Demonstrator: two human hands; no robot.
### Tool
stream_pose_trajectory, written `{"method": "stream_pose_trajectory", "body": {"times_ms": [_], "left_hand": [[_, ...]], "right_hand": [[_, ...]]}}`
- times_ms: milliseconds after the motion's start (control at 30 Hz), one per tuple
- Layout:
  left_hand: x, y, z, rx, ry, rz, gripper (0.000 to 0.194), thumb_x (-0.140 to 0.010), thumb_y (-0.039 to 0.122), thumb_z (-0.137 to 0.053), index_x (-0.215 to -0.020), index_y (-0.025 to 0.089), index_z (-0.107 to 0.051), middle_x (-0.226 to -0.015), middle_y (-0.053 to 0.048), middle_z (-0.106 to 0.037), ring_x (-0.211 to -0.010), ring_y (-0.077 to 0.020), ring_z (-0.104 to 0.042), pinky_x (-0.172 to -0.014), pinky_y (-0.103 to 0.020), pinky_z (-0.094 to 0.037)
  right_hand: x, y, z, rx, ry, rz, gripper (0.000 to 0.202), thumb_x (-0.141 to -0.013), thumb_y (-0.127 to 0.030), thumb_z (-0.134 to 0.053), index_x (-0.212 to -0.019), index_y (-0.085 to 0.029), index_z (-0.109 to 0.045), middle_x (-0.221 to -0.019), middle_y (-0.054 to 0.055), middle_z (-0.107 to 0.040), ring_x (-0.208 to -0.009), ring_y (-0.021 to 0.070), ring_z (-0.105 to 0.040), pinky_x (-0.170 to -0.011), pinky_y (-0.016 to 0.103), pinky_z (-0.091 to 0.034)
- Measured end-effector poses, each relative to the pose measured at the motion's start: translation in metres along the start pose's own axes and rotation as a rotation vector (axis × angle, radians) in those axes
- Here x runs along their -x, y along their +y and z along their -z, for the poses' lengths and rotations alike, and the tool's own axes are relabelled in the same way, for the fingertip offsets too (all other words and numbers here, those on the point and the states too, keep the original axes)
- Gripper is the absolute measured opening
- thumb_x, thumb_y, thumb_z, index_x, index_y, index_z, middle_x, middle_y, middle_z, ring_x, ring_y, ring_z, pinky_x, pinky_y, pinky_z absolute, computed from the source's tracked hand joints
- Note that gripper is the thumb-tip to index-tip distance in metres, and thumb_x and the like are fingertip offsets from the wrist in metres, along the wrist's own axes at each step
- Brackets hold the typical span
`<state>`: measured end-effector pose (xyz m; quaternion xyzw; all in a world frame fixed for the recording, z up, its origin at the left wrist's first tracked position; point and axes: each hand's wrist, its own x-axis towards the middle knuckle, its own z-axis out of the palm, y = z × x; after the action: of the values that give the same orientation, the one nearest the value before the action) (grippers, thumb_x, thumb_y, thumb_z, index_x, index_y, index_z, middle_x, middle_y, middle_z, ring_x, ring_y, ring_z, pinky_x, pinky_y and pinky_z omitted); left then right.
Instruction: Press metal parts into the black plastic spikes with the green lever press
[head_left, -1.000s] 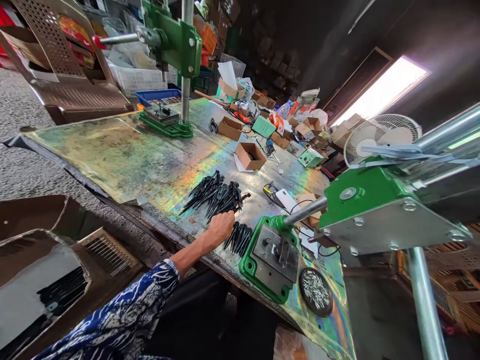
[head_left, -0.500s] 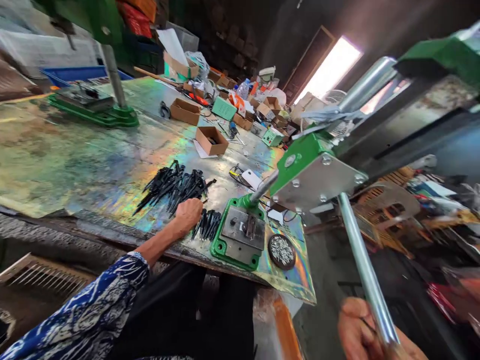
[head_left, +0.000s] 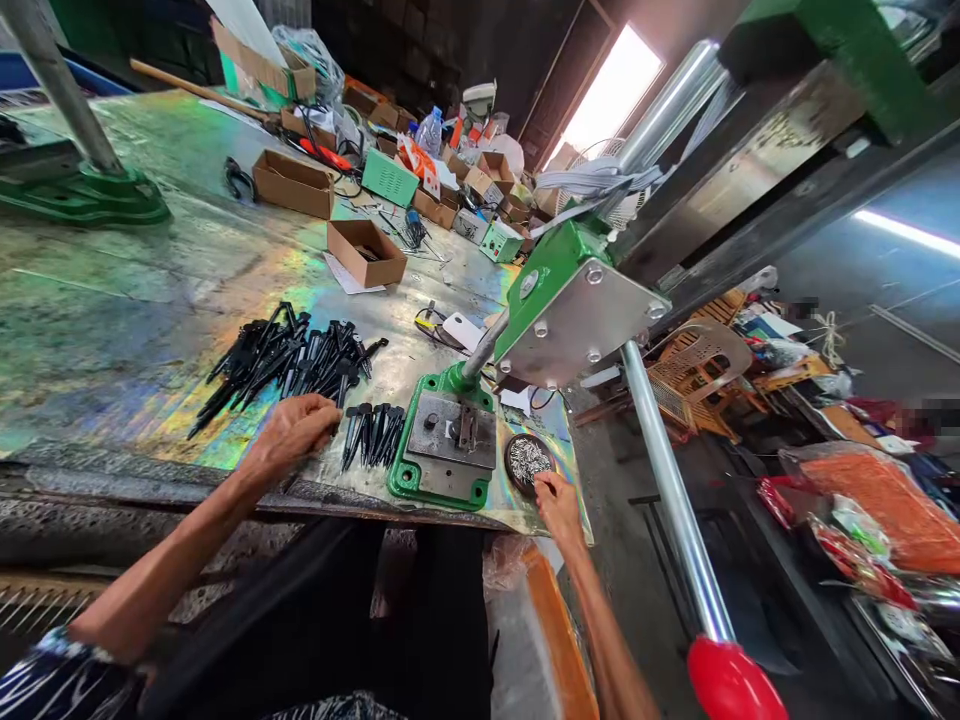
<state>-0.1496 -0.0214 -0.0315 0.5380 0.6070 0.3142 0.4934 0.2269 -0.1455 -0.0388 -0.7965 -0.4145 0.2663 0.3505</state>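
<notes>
My left hand [head_left: 294, 433] lies on the iridescent table [head_left: 135, 330] with its fingers curled onto black plastic spikes, and a dark spike tip shows beneath the palm. A big pile of black spikes [head_left: 281, 360] lies just beyond it, and a small row of spikes [head_left: 373, 433] sits to its right. A green press base [head_left: 442, 458] with a grey metal plate stands beside that row. My right hand [head_left: 556, 500] reaches to the near rim of a round dark dish of small metal pieces [head_left: 527, 458], fingertips pinched together.
The press lever [head_left: 667, 480] runs down to a red knob [head_left: 731, 685] at the lower right. Open cardboard boxes [head_left: 366, 252], a small green box [head_left: 390, 177] and clutter fill the far table. A second green press base [head_left: 82, 195] stands at the far left.
My view swung right and down. My right hand left the press lever and came to the dish of metal pieces. My left hand stayed at the spikes, its fist loosened.
</notes>
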Motion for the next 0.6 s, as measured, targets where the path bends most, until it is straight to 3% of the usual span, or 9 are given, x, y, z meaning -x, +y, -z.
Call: {"method": "stream_pose_trajectory", "body": {"times_ms": [100, 200, 433, 600], "left_hand": [[0.019, 0.001, 0.006, 0.376, -0.153, 0.085, 0.022, -0.068, 0.035, -0.059, -0.072, 0.016, -0.049, -0.056, 0.002, -0.056, -0.042, -0.0066, -0.034, -0.037, -0.018, -0.018], [0.036, 0.003, 0.010, 0.539, -0.164, 0.153, 0.029, -0.062, 0.032, -0.067, -0.079, 0.017, -0.049, -0.067, 0.000, -0.064, -0.045, -0.0068, -0.042, -0.036, -0.017, -0.021], [0.062, 0.000, 0.003, 0.647, -0.247, 0.257, 0.033, -0.064, 0.033, -0.072, -0.077, 0.020, -0.044, -0.069, 0.003, -0.065, -0.048, -0.0074, -0.051, -0.041, -0.015, -0.032], [0.072, 0.008, -0.009, 0.672, -0.340, 0.207, 0.030, -0.069, 0.036, -0.071, -0.083, 0.020, -0.050, -0.072, 0.003, -0.065, -0.049, -0.0081, -0.051, -0.042, -0.017, -0.038]], "right_hand": [[-0.014, 0.011, -0.006, 0.254, 0.009, 0.055, 0.019, -0.086, -0.032, -0.060, -0.078, -0.015, -0.059, -0.075, 0.000, -0.059, -0.070, 0.0150, -0.057, -0.070, 0.034, -0.048], [-0.019, 0.016, -0.010, 0.453, -0.002, 0.098, 0.014, -0.087, -0.028, -0.060, -0.083, -0.015, -0.061, -0.084, 0.002, -0.062, -0.080, 0.0171, -0.059, -0.078, 0.038, -0.048], [-0.024, 0.028, -0.020, 0.669, 0.019, 0.167, 0.012, -0.089, -0.025, -0.057, -0.089, -0.014, -0.061, -0.094, 0.004, -0.062, -0.089, 0.0191, -0.059, -0.083, 0.041, -0.047], [-0.027, 0.036, -0.020, 0.655, 0.045, 0.181, 0.014, -0.089, -0.027, -0.057, -0.093, -0.014, -0.061, -0.092, 0.004, -0.062, -0.085, 0.0186, -0.060, -0.080, 0.040, -0.048]]}}
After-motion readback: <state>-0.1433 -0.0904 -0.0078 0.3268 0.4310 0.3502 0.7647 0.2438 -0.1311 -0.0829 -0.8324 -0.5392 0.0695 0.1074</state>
